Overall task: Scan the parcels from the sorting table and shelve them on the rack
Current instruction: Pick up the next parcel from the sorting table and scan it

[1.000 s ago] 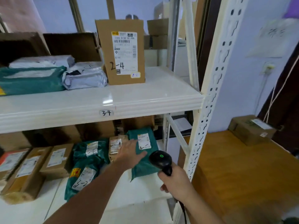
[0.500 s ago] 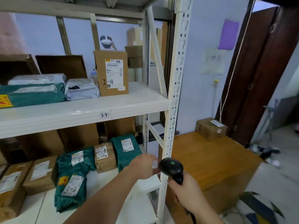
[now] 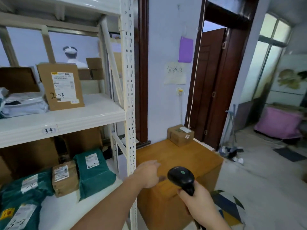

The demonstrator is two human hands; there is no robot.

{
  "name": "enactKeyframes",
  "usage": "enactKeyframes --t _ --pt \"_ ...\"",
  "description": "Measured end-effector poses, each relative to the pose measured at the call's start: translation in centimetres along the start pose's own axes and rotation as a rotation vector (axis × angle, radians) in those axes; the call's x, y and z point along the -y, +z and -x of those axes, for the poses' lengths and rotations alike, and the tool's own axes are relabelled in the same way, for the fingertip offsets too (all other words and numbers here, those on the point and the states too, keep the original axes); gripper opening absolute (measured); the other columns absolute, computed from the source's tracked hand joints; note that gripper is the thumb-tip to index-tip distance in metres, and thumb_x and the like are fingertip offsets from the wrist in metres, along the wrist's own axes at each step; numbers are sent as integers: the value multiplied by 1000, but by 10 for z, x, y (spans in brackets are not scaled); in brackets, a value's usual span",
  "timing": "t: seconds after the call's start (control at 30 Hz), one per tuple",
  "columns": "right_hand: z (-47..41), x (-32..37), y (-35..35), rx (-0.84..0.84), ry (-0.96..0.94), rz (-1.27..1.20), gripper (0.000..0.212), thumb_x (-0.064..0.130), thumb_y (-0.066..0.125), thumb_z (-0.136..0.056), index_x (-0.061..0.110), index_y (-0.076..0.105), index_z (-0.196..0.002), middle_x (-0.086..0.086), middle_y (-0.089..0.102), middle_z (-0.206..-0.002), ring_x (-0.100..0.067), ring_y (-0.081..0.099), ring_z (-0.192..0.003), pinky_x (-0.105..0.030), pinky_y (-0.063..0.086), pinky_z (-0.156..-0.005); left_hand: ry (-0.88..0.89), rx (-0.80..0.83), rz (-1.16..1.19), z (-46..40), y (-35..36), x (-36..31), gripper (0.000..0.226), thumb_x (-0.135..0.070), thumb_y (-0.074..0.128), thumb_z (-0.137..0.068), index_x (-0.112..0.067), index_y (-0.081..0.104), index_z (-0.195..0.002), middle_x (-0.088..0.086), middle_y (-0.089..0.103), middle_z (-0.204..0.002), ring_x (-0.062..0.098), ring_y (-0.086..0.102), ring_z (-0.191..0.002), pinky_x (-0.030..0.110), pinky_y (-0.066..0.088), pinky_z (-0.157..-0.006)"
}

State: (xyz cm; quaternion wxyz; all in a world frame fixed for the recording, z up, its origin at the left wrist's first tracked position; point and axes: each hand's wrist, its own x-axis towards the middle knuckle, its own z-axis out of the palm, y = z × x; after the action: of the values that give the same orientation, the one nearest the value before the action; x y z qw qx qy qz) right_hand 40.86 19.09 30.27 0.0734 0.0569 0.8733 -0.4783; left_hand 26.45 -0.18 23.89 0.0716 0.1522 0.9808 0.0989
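— Head view takes in both sides at once, so how far along do you make it?

— Mostly done, I'd say. The rack [image 3: 127,90] already carries a good many parcels: green mailer bags and small cartons on the lower shelf, well left of the left hand's fingers, and a tall carton marked 2-4 [image 3: 60,86] standing upright on the shelf above, beside some grey bags.

— And what's left to shelve?

— Only one that I can see: a small brown parcel [image 3: 180,134] at the far end of the sorting table [image 3: 196,161], against the wall, well beyond both sets of fingertips.

— What are the hands doing?

— The left hand [image 3: 148,174] is empty, fingers loosely extended and relaxed, hovering over the near end of the table just right of the rack's upright. The right hand [image 3: 196,199] has its fingers curled round the handle of the black scanner [image 3: 181,177], whose head points forward toward the table.

— So the next step?

— My guess is reaching across for that last parcel, scanning its label, then finding it a slot. Whether anything more waits out of sight, I can't tell
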Motion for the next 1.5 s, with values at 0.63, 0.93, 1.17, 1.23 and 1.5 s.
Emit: enactKeyframes --t 0.63,0.93,1.17,1.23,1.5 --pt "-75 -82 -120 -173 34 -12 9 20 65 -85 24 59 -79 -2 66 -65 -16 65 -65 -23 44 -57 -2 21 -51 -136 3 -102 83 -68 48 -101 -18 31 -166 6 29 -173 26 27 -159 43 24 -130" --pt "-188 -89 -148 -153 52 -65 4 25 64 -83 27 61 -85 -2 66 -66 -22 65 -61 -29 49 -63 -33 71 -84 -255 6 -96 83 -70 48 -101 -23 28 -166 3 24 -175 27 23 -161 48 21 -131" --pt "-279 -92 -169 -186 52 -58 6 25 66 -84 26 60 -87 1 63 -64 -20 65 -61 -32 51 -60 -26 114 -115 -342 -3 -94 80 -66 46 -103 -19 30 -165 5 26 -174 28 26 -159 47 21 -130" --pt "-299 -94 -178 -183 63 -71 6 25 66 -84 26 61 -87 1 64 -64 -20 65 -62 -32 52 -61 -16 115 -99 -365 0 -96 78 -65 48 -103 -19 33 -164 5 31 -172 27 29 -158 46 23 -129" --pt "-395 -113 -219 -160 89 -39 6 28 66 -84 24 61 -84 2 63 -64 -18 64 -64 -30 49 -62 8 119 -75 -474 18 -106 79 -69 42 -102 -22 33 -165 1 33 -171 24 31 -157 44 27 -128"
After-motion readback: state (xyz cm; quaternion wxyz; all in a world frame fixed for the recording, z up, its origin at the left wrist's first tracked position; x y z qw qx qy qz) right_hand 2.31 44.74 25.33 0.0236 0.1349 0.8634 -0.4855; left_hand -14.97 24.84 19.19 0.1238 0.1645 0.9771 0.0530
